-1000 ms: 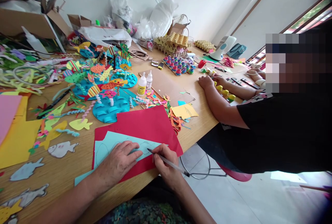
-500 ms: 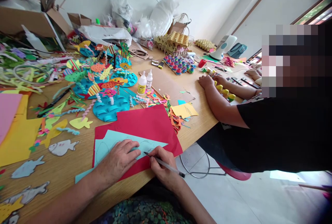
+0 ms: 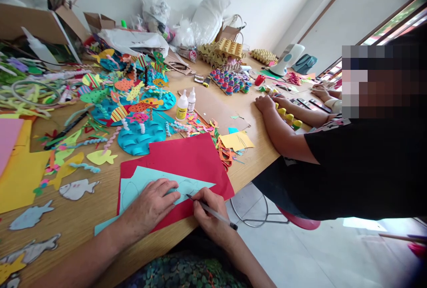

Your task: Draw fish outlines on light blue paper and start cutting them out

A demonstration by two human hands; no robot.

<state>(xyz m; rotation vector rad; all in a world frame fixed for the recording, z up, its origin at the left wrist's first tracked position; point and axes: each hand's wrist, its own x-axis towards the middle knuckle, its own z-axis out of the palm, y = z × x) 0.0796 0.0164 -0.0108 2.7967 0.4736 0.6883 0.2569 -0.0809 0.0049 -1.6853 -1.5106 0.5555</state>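
Note:
Pinched in my right hand [image 3: 211, 212] is a pen [image 3: 216, 214] with a clear barrel and a dark end. Its tip rests on a light blue sheet of paper [image 3: 131, 183], close to drawn curved outlines. My left hand [image 3: 156, 201] lies palm down on that sheet, fingers bent a little and resting on it; what is under the fingers is partly hidden. Beneath the blue sheet is a larger red sheet [image 3: 187, 154], near the table's front edge. Paper fish cut-outs, including a grey one [image 3: 78, 189] and a pale blue one [image 3: 31, 216], lie left of my hands.
Glue bottles [image 3: 182, 106] stand behind the red sheet. Left of them are blue bases [image 3: 143, 140] with paper fish on twisted stems. Orange scissors [image 3: 225, 154] and paper scraps lie to the right. A co-worker's arm [image 3: 283, 139] rests on the table beside yellow-painted egg-carton cups [image 3: 287, 119].
The pen tip has shifted very slightly right on the blue sheet. My left hand stays on the paper. The view has tilted slightly.

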